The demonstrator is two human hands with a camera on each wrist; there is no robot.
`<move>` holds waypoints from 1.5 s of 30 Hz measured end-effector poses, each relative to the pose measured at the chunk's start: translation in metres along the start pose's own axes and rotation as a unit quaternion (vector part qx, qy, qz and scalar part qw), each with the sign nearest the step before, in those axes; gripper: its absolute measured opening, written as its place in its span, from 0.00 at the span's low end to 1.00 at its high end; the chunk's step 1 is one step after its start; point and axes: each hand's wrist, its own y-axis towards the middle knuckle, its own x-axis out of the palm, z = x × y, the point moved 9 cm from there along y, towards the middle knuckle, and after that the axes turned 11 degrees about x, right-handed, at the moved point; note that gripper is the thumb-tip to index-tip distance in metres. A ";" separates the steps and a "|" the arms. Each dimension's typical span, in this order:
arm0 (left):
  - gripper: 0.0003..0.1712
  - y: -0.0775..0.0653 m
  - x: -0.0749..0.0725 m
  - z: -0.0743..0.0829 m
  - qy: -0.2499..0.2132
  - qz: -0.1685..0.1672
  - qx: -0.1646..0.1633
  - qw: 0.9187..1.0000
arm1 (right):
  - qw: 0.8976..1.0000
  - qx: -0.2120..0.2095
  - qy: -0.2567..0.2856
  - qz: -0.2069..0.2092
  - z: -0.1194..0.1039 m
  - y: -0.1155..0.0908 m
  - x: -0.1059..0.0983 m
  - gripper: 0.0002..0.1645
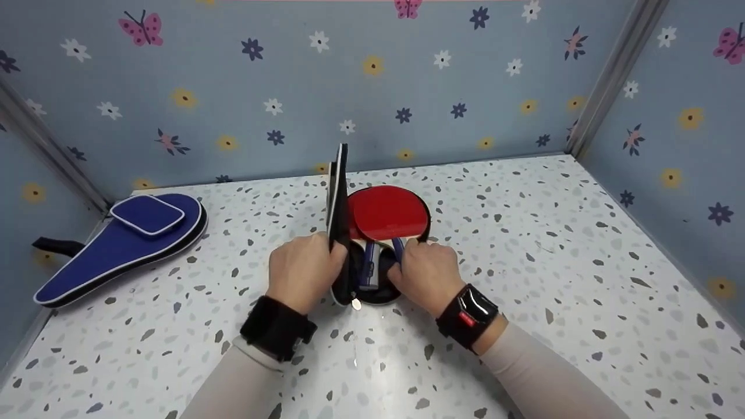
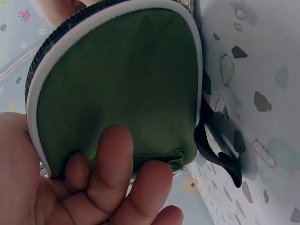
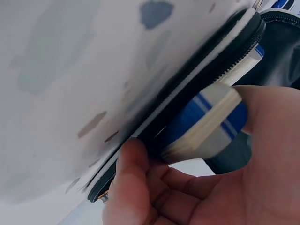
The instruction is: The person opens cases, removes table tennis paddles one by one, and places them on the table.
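A table tennis paddle case lies unzipped on the table, its cover (image 1: 342,198) raised on edge. My left hand (image 1: 305,270) grips that cover near its narrow end, with the fingers over its green outer face (image 2: 119,79) in the left wrist view. Inside the case's other half is a table tennis paddle with a red face (image 1: 393,212). My right hand (image 1: 430,267) holds this paddle by its blue and pale handle (image 3: 206,126), between thumb and fingers. A second blue handle (image 1: 368,270) lies beside it in the case, its blade mostly covered by the red one.
On the left of the speckled table (image 1: 524,233) rests a closed blue paddle case (image 1: 131,244) with white piping and a black strap (image 1: 58,245). Flower-patterned panels (image 1: 326,75) stand behind and at both sides.
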 end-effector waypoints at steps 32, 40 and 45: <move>0.22 0.000 -0.001 0.007 0.015 0.016 0.025 0.999 | 1.000 0.009 -0.005 0.003 0.037 0.008 -0.005 0.20; 0.23 0.000 0.001 0.006 0.011 0.004 0.016 1.000 | 1.000 -0.003 0.007 0.012 0.047 0.009 -0.011 0.19; 0.23 0.000 0.002 0.006 0.010 0.003 0.014 1.000 | 1.000 0.009 0.011 -0.006 0.061 0.013 -0.016 0.21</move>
